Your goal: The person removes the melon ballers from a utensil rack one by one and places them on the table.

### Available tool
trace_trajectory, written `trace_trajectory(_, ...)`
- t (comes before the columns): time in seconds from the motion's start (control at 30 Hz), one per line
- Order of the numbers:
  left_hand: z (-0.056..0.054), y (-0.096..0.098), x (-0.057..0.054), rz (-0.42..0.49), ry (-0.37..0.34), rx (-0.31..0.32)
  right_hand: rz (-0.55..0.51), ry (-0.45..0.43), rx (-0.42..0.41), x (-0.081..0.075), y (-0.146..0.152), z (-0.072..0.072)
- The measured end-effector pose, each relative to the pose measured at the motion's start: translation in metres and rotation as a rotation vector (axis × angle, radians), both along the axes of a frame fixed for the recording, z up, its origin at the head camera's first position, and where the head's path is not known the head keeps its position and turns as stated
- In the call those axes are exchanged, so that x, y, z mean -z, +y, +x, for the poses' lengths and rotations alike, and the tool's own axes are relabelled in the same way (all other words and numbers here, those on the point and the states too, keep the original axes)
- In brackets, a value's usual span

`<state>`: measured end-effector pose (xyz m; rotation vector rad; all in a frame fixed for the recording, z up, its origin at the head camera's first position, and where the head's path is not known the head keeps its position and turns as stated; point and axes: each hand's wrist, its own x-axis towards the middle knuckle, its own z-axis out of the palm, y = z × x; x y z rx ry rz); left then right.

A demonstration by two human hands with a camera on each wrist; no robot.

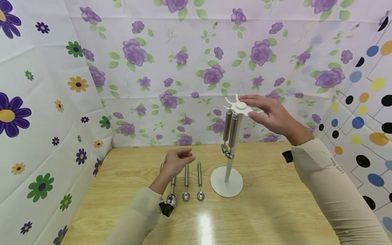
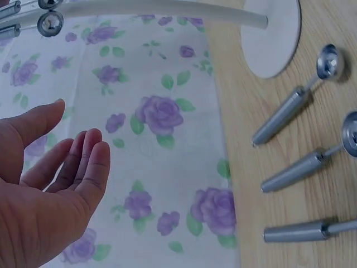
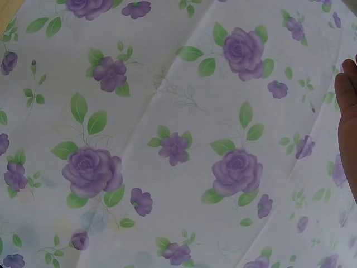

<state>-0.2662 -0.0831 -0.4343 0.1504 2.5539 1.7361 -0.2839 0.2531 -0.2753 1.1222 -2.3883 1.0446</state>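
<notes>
A white utensil stand (image 1: pixel 228 173) with a round base stands on the table, and my right hand (image 1: pixel 277 115) grips its hooked top, thumb in front and fingers behind. Two metal scoops (image 1: pixel 232 131) with small round bowls hang from hooks on the left of that top. Further left, my left hand (image 1: pixel 176 163) hovers over more scoops, its fingers loosely bent and nothing held. Those scoops (image 1: pixel 199 177) lie in a row on the table, partly covered by the left hand and wrist. The left wrist view shows that hand (image 2: pixel 61 178) apart from the scoops (image 2: pixel 284 114).
A wooden table (image 1: pixel 260 211) carries everything. Flower-printed cloth (image 1: pixel 183 78) hangs behind it, with more patterned cloth at the left and right sides. Only cloth and the edge of the right hand (image 3: pixel 348 123) appear in the right wrist view.
</notes>
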Motion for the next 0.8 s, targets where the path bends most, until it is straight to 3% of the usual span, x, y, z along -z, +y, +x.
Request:
trace_trajectory(0.37, -0.002, 0.038, -0.024, 0.104, 0.106, 0.192, -0.007, 0.015, 0.001, 0.001, 0.001, 0.0)
trace_trajectory(0.8, -0.006, 0.07, -0.041, 0.184, 0.155, 0.298, 0.013, 0.013, 0.003, 0.0, 0.001, -0.001)
